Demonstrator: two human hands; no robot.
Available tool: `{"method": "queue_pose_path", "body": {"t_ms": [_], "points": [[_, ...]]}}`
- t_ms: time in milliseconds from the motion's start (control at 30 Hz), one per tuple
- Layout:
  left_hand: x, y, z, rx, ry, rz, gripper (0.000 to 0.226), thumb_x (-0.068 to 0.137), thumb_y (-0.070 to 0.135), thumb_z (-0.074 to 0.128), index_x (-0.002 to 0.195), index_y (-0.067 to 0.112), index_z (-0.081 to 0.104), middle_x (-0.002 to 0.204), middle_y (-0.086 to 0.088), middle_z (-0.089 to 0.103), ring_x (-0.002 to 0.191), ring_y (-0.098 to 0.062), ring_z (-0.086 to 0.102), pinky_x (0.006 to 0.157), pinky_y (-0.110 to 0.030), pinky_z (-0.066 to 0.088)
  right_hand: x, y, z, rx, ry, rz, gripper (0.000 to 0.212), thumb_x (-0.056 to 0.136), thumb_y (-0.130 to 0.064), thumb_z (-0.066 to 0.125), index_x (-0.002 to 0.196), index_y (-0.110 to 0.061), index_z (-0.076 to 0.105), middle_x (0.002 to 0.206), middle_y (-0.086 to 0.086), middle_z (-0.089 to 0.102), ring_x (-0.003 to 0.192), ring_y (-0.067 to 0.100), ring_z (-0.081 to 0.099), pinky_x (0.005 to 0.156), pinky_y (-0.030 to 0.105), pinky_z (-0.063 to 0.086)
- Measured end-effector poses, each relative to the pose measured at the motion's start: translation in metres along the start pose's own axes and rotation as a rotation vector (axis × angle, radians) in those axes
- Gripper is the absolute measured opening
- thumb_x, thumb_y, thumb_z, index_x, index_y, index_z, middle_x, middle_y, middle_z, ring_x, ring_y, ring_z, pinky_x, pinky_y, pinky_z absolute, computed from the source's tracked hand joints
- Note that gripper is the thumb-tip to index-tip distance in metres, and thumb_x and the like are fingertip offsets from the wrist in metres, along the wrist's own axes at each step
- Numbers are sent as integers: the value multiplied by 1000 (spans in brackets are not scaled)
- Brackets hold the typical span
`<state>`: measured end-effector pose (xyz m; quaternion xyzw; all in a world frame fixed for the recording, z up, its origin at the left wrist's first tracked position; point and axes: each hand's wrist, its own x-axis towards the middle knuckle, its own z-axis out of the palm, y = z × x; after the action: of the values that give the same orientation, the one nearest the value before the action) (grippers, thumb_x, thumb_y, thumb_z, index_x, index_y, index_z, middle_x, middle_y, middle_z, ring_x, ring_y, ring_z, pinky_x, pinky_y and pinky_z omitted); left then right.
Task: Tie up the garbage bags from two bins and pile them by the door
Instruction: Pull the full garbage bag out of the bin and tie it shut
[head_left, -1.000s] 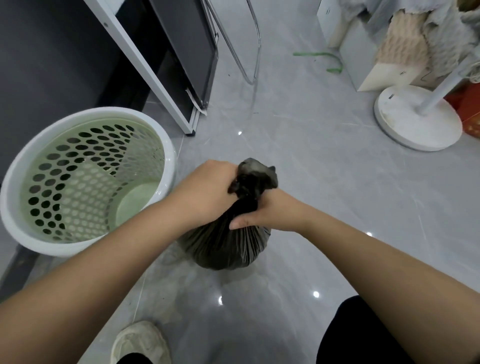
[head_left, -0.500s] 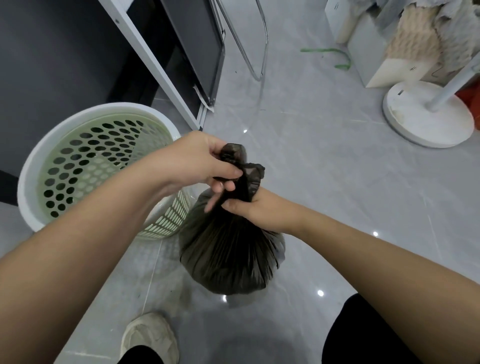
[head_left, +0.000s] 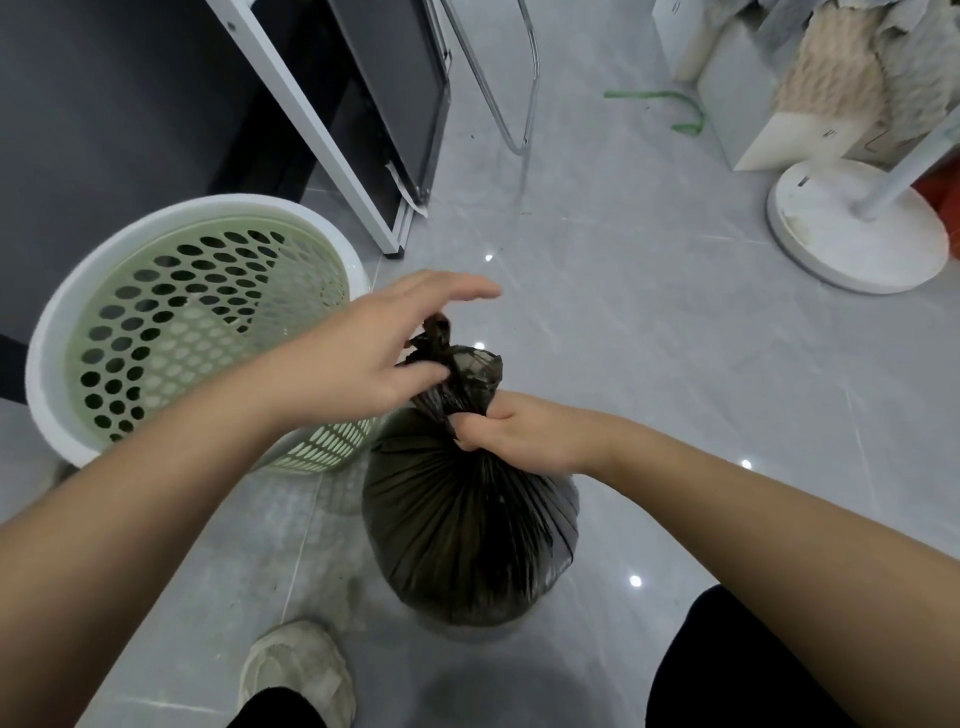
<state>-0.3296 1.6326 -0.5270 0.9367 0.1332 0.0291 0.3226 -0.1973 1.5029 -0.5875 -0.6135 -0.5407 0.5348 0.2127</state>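
Head view, the only one we have. The black thin-plastic garbage bag is out of the bin. It sits just right of the round pale-green perforated plastic bin w/ white rim, over the glossy grey tiled floor. Our right hand is fisted tight round the gathered neck, prob. to keep the twist from slipping & the contents shut in while the knot is made. Our left hand is above it at the loose tail. The fingers we see are stretched out & spread, thumb against the plastic, tail tip poking up btwn thumb & fingers. We read that as looping the tail round for the knot, i.e. tying underway, not done.

Hard to make out:
- Whether the left hand actually pinches the tail. The hand covers that spot, so we can't tell.
- Whether the bag rests on the floor or hangs just above it. There's only a dim reflection beneath.
- The bin's near wall, partly hidden by our forearm.
- No door & no 2nd bin in frame.
- The lower edge cuts off a worn off-white shoe & dark trouser legs.
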Motion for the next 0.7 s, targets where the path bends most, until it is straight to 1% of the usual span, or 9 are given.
{"method": "queue_pose_path", "body": {"t_ms": [67,133,233,300,367,433,500,600,700], "points": [[-7,-2,0,56,-89,93,73,79,26,69,136,48,30,136,20,41,122,12,35,101,-8,28,1,3,-2,-53,14,12,34,83,-48,35,64,-22,46,71,-2,47,71,14,44,77,36,43],[-11,-4,6,178,-152,105,78,78,30,72,137,53,24,140,19,37,129,3,33,106,-19,30,0,3,-5,-111,17,33,46,73,-57,35,74,-17,56,83,4,58,83,18,54,88,44,47],[-13,-3,20,325,-163,99,58,86,32,62,134,48,34,121,17,47,112,-3,47,88,-25,43,-1,3,-10,-169,-13,111,63,62,-60,36,81,-4,57,86,10,58,89,27,58,89,52,46],[-10,-3,24,393,-141,124,31,91,30,52,121,37,51,103,13,53,97,-8,54,74,-26,44,-2,5,-13,-162,-45,132,55,60,-58,42,78,-8,57,86,8,57,92,27,58,91,50,46],[-9,-6,25,388,-159,108,16,91,32,45,99,29,58,88,12,55,81,-8,54,64,-25,38,-6,8,-16,-103,-83,132,34,68,-50,50,73,-16,53,83,2,54,85,19,55,91,41,46],[-8,-6,25,197,-247,-40,18,86,37,40,80,28,55,73,11,55,69,-4,51,61,-23,39,-13,5,-21,8,-109,105,23,90,-33,50,70,-20,51,78,-9,51,78,8,50,83,29,42],[-6,-5,25,-252,-302,-256,23,91,27,46,69,24,54,56,12,50,54,-3,46,53,-15,36,-21,0,-25,27,-108,30,30,101,-26,41,73,-29,53,78,-18,52,78,0,50,82,21,38],[-5,-6,27,-817,-327,-513,25,86,15,53,61,18,54,48,8,39,44,-6,33,45,-15,23,-26,-6,-29,-100,-45,-66,24,102,-25,37,90,-14,55,92,-6,56,91,9,53,89,25,42],[-3,-6,27,-1025,-345,-650,19,85,18,50,67,14,44,54,0,35,46,-12,26,47,-23,19,-26,-9,-30,-504,79,-58,27,101,-36,37,91,-14,49,78,-7,53,79,15,52,77,36,44]]}}
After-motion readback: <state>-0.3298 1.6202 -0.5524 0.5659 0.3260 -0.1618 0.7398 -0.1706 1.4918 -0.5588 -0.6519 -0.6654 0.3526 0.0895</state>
